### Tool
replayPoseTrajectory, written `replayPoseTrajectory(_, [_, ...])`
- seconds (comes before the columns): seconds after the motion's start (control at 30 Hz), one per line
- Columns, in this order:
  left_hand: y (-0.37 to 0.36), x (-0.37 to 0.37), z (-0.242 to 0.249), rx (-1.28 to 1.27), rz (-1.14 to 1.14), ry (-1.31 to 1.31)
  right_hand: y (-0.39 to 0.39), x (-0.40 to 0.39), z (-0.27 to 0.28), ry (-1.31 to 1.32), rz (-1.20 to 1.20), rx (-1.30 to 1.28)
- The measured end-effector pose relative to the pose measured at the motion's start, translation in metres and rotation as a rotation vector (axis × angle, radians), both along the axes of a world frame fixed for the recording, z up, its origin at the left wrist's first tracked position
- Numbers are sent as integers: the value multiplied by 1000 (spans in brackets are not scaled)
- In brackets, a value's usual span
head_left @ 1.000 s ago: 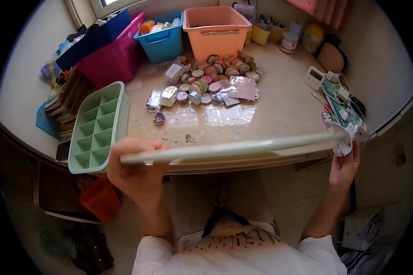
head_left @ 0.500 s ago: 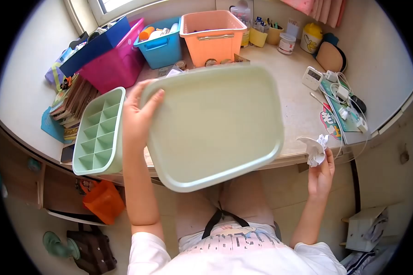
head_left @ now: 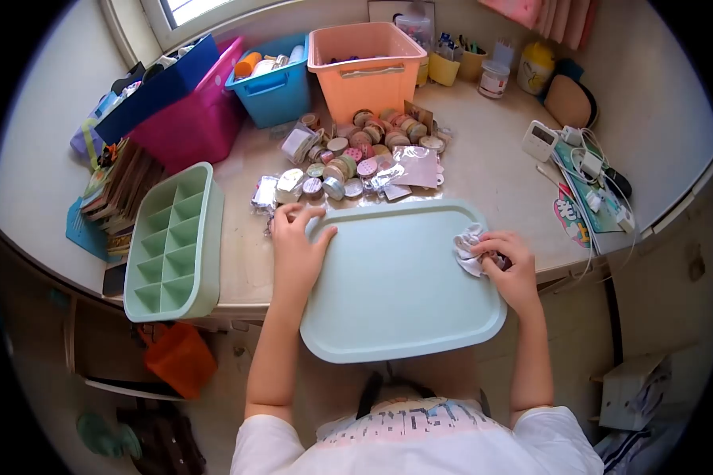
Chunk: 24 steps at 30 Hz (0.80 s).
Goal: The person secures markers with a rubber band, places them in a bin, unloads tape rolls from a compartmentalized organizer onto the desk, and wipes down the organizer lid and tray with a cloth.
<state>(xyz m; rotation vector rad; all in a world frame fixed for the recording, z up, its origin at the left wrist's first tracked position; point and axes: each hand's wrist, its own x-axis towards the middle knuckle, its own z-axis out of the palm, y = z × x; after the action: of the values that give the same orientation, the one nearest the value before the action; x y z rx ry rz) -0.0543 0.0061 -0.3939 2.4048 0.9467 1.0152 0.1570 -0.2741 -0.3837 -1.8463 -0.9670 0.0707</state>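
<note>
A pale green rectangular lid (head_left: 404,285) lies in front of me at the desk's front edge, its near part jutting out over my lap. My left hand (head_left: 297,241) grips its upper left corner, thumb on the rim, fingers curled. Pinched in my right hand (head_left: 511,269) is a crumpled white tissue (head_left: 470,250), resting on the right side of the lid's surface. To the left stands a green divided box (head_left: 211,253) with several square compartments. Beyond the lid lies a pile of tape rolls (head_left: 341,168) and small shiny packets (head_left: 412,168).
Along the back stand a magenta bin (head_left: 190,119), a blue basket (head_left: 273,95) and an orange bin (head_left: 372,83). Books (head_left: 119,190) are stacked at the left. White cables and chargers (head_left: 590,165) lie at the right beside a small white clock (head_left: 539,141).
The lid has come down from in front of the pile and now sits lower, uncovering the tape rolls. My right hand has moved left, bringing the tissue onto the lid.
</note>
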Motion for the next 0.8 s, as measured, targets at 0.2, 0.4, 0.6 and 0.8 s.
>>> replayPoseTrajectory(0.2, [2,-7,-1,-182,-81,-48,8,15,-6,113,6,1])
replayPoseTrajectory(0.4, [6,-8,-8,-227,-119,-132,12,13,-6,131,-56,-37])
replayPoseTrajectory(0.6, [2,-5,-2,-225,-59,-38,13,4,-5,-4,-96,-62])
replayPoseTrajectory(0.8, [-6,-6,3,-228,-21,-72,28,40,15,-214,34,-90])
